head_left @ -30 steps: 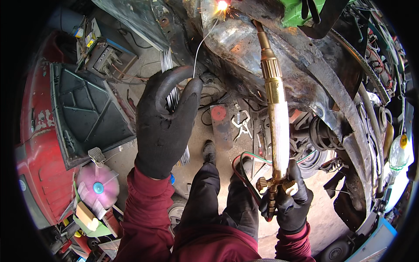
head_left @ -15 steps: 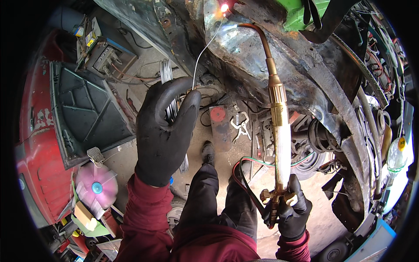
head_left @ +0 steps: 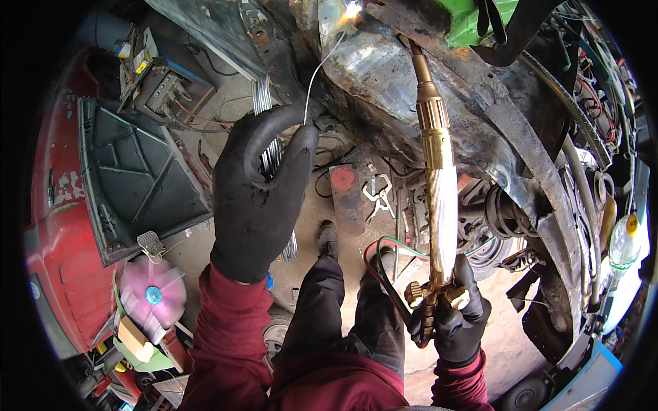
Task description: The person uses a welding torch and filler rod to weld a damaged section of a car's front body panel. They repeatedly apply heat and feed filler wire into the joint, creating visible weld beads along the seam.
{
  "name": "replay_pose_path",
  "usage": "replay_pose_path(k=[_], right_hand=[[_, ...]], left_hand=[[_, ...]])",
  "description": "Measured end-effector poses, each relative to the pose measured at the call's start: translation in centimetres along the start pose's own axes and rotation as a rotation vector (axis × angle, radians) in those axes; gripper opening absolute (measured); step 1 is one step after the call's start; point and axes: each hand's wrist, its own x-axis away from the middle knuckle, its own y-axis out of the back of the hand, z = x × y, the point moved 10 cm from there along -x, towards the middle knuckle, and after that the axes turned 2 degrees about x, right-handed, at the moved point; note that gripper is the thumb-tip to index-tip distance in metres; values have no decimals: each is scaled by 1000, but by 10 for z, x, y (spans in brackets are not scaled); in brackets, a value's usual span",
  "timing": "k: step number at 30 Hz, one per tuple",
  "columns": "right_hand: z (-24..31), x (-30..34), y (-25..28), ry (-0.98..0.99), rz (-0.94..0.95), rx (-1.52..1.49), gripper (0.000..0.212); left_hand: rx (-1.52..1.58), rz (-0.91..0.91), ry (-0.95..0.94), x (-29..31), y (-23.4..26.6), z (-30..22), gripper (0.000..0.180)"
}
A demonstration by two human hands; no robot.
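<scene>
My left hand [head_left: 257, 205], in a black glove, is closed around a looped bundle of silver wire [head_left: 262, 99]. Between thumb and forefinger it pinches one strand, the filler wire [head_left: 310, 85], which curves up to a bright glowing spot [head_left: 352, 9] on the bare metal bodywork [head_left: 384, 75]. My right hand [head_left: 460, 322], also gloved, grips the brass gas welding torch [head_left: 442, 198] low down by its valve knobs [head_left: 414, 293]. The torch points upward. Its bent neck passes behind a rusty metal edge, so the tip is hidden.
Red and green hoses [head_left: 381, 274] trail from the torch past my leg. Locking pliers [head_left: 378, 196] and a metal plate [head_left: 348, 205] lie on the floor. To the left are a spinning fan [head_left: 152, 294], a welding machine [head_left: 171, 89] and a red car body [head_left: 68, 274].
The torch has moved upward, and its curved neck and tip have gone out of sight behind the metal. My left hand has risen slightly with the wire.
</scene>
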Motion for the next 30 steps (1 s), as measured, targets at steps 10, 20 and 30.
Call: replay_pose_path(k=[10, 20, 30], right_hand=[[3, -1, -5, -28, 35, -91, 74], [4, -1, 0, 60, 42, 20, 75], [11, 7, -5, 48, 65, -123, 71]], left_hand=[[-23, 9, -1, -1, 0, 1, 26], [3, 7, 7, 0, -1, 2, 26], [69, 29, 116, 6, -6, 3, 26]])
